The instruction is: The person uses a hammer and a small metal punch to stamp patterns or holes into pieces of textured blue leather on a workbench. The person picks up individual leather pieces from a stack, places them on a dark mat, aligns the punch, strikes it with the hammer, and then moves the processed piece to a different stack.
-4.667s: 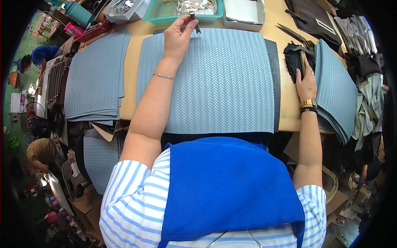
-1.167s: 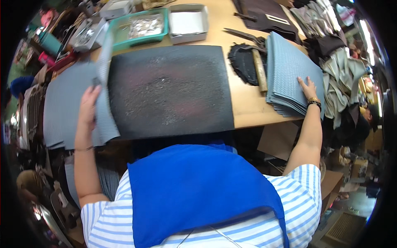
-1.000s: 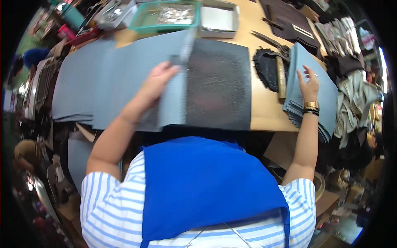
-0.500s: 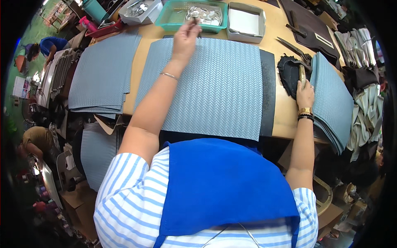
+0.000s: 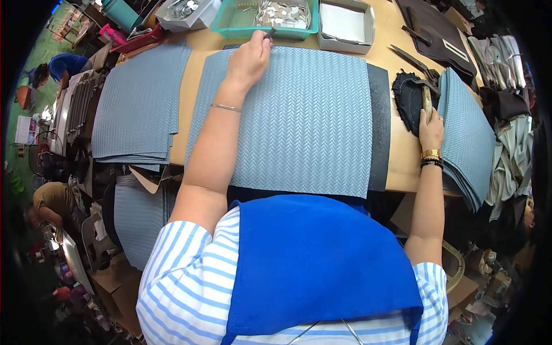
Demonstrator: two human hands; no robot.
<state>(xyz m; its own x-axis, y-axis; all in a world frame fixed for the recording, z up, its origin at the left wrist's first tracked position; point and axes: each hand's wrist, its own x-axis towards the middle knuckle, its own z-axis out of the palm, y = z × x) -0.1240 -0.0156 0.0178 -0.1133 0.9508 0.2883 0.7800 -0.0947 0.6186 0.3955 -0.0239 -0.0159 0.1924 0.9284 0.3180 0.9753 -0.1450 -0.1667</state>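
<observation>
A light blue sheet with a woven herringbone texture [image 5: 299, 126] lies in front of me over a dark grey board [image 5: 379, 126]. Above its far edge, my left hand [image 5: 248, 62] is closed on a short dark metal rod, like a punch [image 5: 270, 33], whose tip points toward the green tray. At the right, my right hand [image 5: 431, 130] grips the wooden handle of a hammer [image 5: 426, 103]. The hammer head rests at a black frayed-edged pad [image 5: 404, 106]. Close by lies a pair of large dark scissors [image 5: 409, 60].
Blue sheets are stacked at left [image 5: 135, 109] and right [image 5: 468, 138]. Along the back stand a green tray [image 5: 230, 29] holding small pale pieces, a white box [image 5: 345, 43] and a box of metal bits [image 5: 192, 22]. Dark brown material [image 5: 454, 57] lies at far right.
My left hand has shifted slightly left and nearer, still holding the punch. My right hand stays on the hammer, and the whole view has moved a little.
</observation>
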